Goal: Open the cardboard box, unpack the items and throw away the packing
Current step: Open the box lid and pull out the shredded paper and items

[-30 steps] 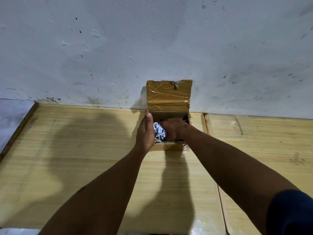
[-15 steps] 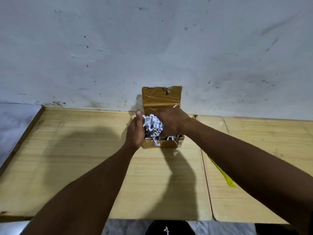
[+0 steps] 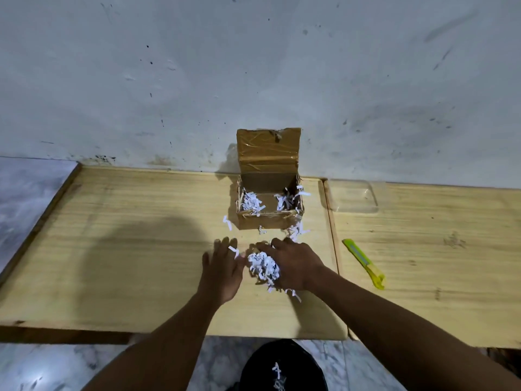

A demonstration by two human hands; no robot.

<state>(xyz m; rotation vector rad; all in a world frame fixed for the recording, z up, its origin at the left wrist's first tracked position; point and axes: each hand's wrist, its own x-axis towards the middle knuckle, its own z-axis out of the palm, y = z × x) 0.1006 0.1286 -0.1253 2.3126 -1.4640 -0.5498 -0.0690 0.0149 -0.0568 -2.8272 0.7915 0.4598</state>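
A small cardboard box [image 3: 267, 221] stands by the wall on the wooden table, its taped lid [image 3: 267, 149] upright. Shredded white paper [image 3: 252, 201] lies in clumps inside it, and loose strips [image 3: 296, 231] are scattered in front. My right hand [image 3: 293, 262] is closed over a clump of shredded paper [image 3: 263, 266], in front of the box above the tabletop. Just left of that clump is my left hand [image 3: 222, 268], fingers spread, a paper strip stuck on one finger. I see no other item in the box.
A yellow-green utility knife [image 3: 363, 263] lies on the right table board. A clear plastic lid [image 3: 352, 196] rests near the wall on the right. The wooden table [image 3: 112, 249] ends at a front edge with marble floor and a dark shoe [image 3: 282, 368] below.
Both hands have come out of the box toward me, the right one bringing a clump of shredded paper. Strips have spilled onto the table. The camera has tilted down, showing the knife.
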